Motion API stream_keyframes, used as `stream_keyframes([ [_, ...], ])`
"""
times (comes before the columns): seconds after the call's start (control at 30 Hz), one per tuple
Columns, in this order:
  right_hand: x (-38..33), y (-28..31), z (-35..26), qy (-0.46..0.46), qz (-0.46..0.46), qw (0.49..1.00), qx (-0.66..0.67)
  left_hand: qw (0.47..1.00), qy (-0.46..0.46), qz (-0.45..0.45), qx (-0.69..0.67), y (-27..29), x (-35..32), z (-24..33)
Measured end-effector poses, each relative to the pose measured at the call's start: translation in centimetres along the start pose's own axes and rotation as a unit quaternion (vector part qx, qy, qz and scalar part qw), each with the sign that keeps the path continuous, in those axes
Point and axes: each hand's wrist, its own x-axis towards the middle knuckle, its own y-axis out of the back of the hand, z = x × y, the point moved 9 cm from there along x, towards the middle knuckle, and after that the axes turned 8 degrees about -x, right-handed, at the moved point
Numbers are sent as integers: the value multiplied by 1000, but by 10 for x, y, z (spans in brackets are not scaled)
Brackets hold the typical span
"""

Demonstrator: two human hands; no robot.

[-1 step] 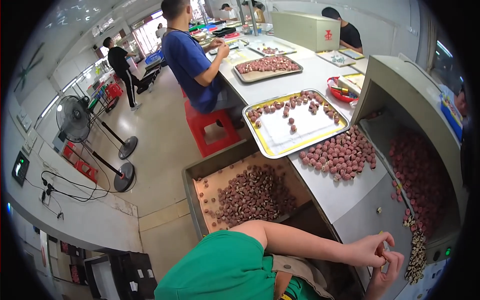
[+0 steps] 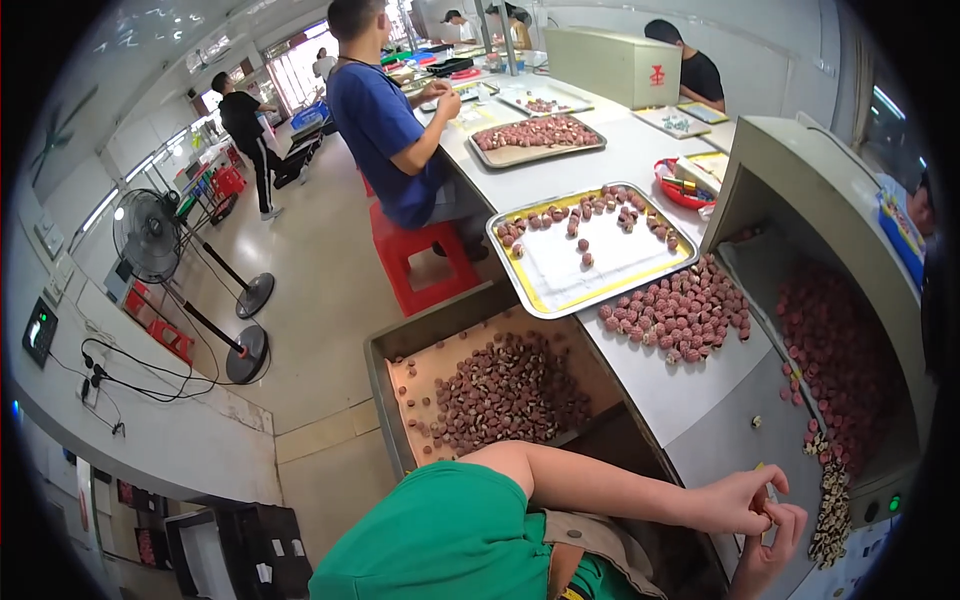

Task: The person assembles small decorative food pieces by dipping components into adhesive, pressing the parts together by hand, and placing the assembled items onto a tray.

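At the table's near right edge, my left hand and my right hand meet with fingers curled together in a pinch. What they hold is mostly hidden; a small reddish-brown bit shows between the fingertips. Beside them on the right lies a heap of small pale-and-dark pieces. Beyond that, a large mass of small round red pieces sits inside a grey open-fronted box. One loose pale piece rests on the tabletop ahead of my hands.
Further off are a pile of red balls and a metal tray bearing brown balls. A bin of brown pieces stands below the table, left. A person in blue sits on a red stool. Two fans stand left.
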Motion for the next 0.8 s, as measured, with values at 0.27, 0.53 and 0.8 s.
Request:
stream_keyframes([
  [0.27,-30,35,-64,21,71,997,-35,997,-58,-52,29,-34,-59,42],
  [0.53,-41,50,-123,38,116,992,-18,991,-41,-93,-82,-38,-110,77],
  [0.8,-65,63,-129,27,105,993,-44,988,27,-119,-92,-58,-129,71],
])
